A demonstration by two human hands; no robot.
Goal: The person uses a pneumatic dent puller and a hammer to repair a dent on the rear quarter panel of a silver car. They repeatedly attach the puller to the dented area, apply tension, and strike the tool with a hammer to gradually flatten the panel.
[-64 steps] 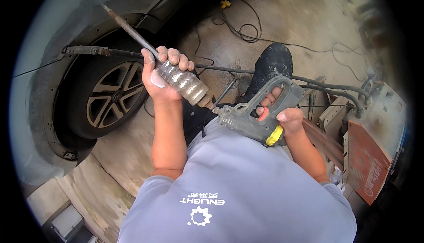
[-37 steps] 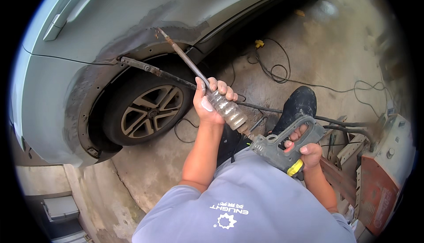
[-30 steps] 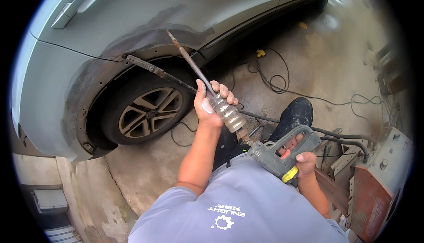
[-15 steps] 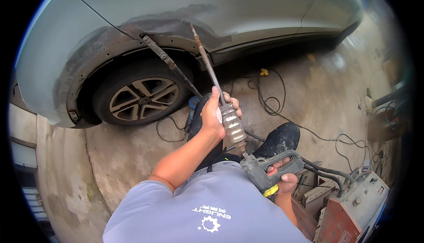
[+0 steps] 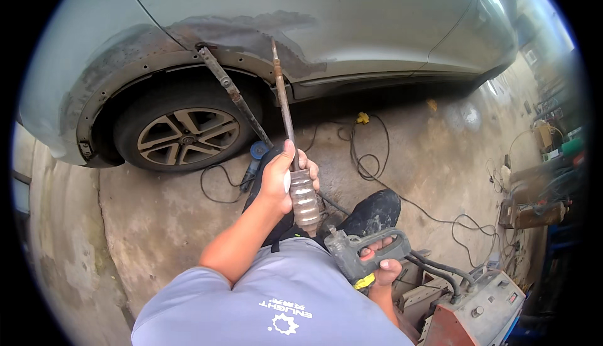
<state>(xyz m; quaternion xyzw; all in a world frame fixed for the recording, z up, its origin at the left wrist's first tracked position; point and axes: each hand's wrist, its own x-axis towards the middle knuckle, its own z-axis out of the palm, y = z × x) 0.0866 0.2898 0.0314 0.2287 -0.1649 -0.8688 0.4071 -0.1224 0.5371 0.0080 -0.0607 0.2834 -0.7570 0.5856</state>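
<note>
Beyond your left fingers point(image 5: 313, 171) stands a pale grey-green metal car point(image 5: 389, 19) with a dark, scraped patch point(image 5: 232, 32); right of your right fingers point(image 5: 379, 244) sits a red-and-grey metal box point(image 5: 480, 313). Your left fingers wrap a long, ribbed grey metal slide hammer point(image 5: 305, 201), tip at the patch, contact unclear; your right fingers grip a dark-grey loop-handled plastic gun point(image 5: 342, 250).

Concrete floor point(image 5: 157, 233) before me, stained, one long crack down my left. Blue round-headed tool point(image 5: 257, 151) lying on it, left of centre from where I am, thin cord point(image 5: 217, 200) curled beside. Farther out, yellow plug point(image 5: 362, 118); dark cable point(image 5: 388, 148) loops near it, then wanders to my right. Small orange scrap point(image 5: 431, 104) beyond. Far right: brown box point(image 5: 534, 215); above it a green object point(image 5: 571, 147), too blurred for me to identify.
</note>
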